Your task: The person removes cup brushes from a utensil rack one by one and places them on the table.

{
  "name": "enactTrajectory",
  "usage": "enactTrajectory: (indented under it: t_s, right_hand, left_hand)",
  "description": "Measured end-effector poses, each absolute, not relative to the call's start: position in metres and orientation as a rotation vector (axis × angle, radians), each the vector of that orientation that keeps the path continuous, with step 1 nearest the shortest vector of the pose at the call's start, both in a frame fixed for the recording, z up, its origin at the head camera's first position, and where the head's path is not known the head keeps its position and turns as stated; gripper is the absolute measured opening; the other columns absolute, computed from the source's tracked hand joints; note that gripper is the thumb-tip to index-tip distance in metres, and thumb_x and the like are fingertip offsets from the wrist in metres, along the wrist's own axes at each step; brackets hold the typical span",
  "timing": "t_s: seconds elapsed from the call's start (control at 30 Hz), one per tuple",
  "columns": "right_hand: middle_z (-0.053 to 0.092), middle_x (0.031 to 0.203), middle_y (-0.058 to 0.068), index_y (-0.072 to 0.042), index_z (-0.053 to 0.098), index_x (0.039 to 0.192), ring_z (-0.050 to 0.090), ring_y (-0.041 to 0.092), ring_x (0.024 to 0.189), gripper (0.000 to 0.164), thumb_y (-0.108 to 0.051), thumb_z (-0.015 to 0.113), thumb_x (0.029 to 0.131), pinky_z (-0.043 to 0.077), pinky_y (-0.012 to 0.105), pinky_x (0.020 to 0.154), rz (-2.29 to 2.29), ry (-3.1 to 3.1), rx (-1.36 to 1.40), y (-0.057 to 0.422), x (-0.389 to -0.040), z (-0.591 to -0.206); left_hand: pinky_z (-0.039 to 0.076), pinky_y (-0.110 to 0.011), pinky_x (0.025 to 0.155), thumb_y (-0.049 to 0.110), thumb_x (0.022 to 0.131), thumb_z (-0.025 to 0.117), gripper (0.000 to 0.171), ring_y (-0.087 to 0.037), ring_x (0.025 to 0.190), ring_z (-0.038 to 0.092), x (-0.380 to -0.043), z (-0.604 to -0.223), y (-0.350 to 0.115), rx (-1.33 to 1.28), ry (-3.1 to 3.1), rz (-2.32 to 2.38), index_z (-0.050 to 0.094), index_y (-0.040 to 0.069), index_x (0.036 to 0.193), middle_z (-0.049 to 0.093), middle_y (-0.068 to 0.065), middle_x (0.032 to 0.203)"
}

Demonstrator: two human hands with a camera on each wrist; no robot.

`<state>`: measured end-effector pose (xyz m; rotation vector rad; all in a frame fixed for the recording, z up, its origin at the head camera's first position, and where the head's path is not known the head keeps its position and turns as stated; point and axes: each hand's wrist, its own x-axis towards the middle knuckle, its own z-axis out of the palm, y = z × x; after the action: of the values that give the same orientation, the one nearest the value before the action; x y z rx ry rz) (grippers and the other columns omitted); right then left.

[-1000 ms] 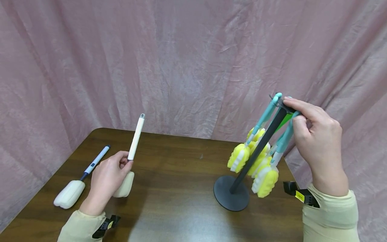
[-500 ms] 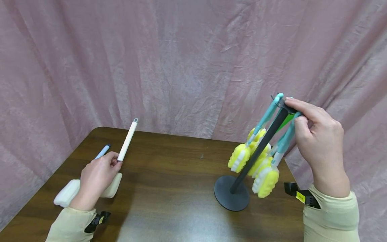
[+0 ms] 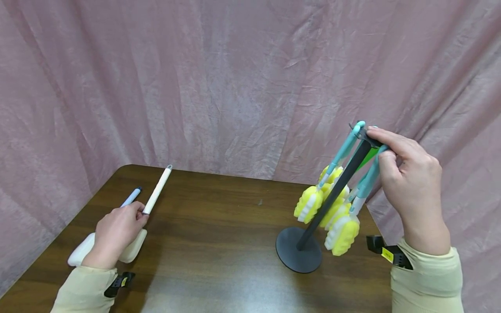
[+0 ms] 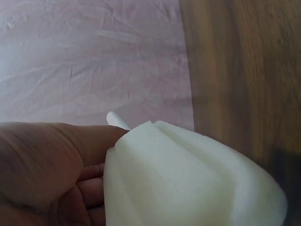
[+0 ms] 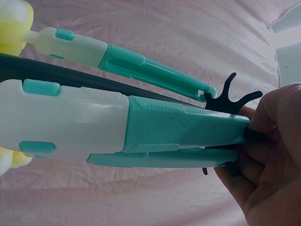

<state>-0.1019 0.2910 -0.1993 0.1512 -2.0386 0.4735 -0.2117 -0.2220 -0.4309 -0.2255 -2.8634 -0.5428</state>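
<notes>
My left hand (image 3: pixel 115 234) pinches a cream-handled sponge brush (image 3: pixel 157 191) at the base of its handle. The white sponge head (image 4: pixel 183 183) of this brush sits beside my thumb in the left wrist view. Partly covered by that hand, a blue-handled sponge brush (image 3: pixel 131 196) lies on the table. At the right, my right hand (image 3: pixel 412 182) grips the top of a black hook stand (image 3: pixel 344 182). Teal-handled brushes (image 5: pixel 183 125) with yellow and white sponge heads (image 3: pixel 344 234) hang from its hooks (image 5: pixel 233 96).
A brown wooden table (image 3: pixel 219 226) stands against a pink curtain (image 3: pixel 242 87). The stand's round black base (image 3: pixel 299 256) rests on the table at the right, with its post seen slanting up toward the right hand.
My left hand has moved left and lower with the cream-handled brush, and now overlaps the blue-handled brush in the head view. My right hand stays on the stand.
</notes>
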Motion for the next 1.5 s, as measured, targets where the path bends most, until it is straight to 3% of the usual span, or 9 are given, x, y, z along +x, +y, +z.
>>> enactTrajectory:
  t_s: [0.47, 0.8, 1.23, 1.5]
  right_hand:
    - [0.069, 0.122, 0.000, -0.016, 0.075, 0.120, 0.047, -0.008, 0.087, 0.047, -0.005, 0.038, 0.094, 0.026, 0.018, 0.062, 0.456, -2.055, 0.147, 0.294, -0.102, -0.201]
    - [0.069, 0.122, -0.002, -0.017, 0.075, 0.120, 0.052, -0.007, 0.094, 0.047, -0.005, 0.037, 0.094, 0.027, 0.017, 0.065, 0.461, -2.058, 0.138, 0.293, -0.102, -0.201]
    - [0.070, 0.120, 0.001, -0.014, 0.075, 0.119, 0.053, -0.007, 0.095, 0.047, -0.003, 0.037, 0.093, 0.027, 0.015, 0.068, 0.476, -2.048, 0.150, 0.289, -0.101, -0.198]
    - [0.070, 0.119, 0.003, -0.010, 0.075, 0.118, 0.048, -0.005, 0.088, 0.047, 0.000, 0.036, 0.093, 0.026, 0.016, 0.064, 0.488, -2.040, 0.158, 0.283, -0.098, -0.197]
  left_hand:
    - [0.037, -0.044, 0.044, 0.020, 0.090, 0.064, 0.015, -0.025, 0.055, 0.052, -0.225, -0.441, -0.233, -0.207, -2.904, -0.515, 0.067, 0.008, 0.099, 0.060, -0.004, 0.071]
    - [0.038, -0.049, 0.045, 0.018, 0.089, 0.063, 0.019, -0.033, 0.057, 0.057, -0.235, -0.448, -0.236, -0.206, -2.931, -0.495, 0.068, 0.005, 0.102, 0.064, -0.016, 0.074]
    - [0.037, -0.048, 0.045, 0.015, 0.088, 0.064, 0.007, -0.031, 0.056, 0.054, -0.242, -0.453, -0.241, -0.213, -2.966, -0.448, 0.063, 0.009, 0.085, 0.059, -0.012, 0.068]
    - [0.037, -0.048, 0.044, 0.014, 0.088, 0.065, 0.008, -0.031, 0.055, 0.054, -0.244, -0.457, -0.243, -0.228, -2.970, -0.424, 0.062, 0.008, 0.084, 0.059, -0.012, 0.068]
